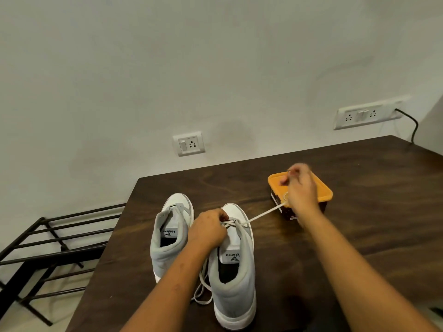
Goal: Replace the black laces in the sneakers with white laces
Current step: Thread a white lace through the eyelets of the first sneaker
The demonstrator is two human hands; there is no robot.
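Observation:
Two grey-and-white high-top sneakers stand side by side on the dark wooden table (347, 236), toes toward the wall. The left sneaker (169, 233) shows no lace. My left hand (208, 228) grips the right sneaker (236, 271) at its lower eyelets, where a white lace (263, 213) is threaded. My right hand (300, 188) holds one end of that lace and has it stretched taut up and to the right, above the orange-lidded box. The lace's other end lies in loose loops on the table between the two shoes.
A brown box with an orange lid (321, 188) sits on the table behind the right sneaker, under my right hand. A black metal rack (48, 248) stands off the table's left edge. Wall sockets (189, 143) and a cable (413, 125) are on the wall.

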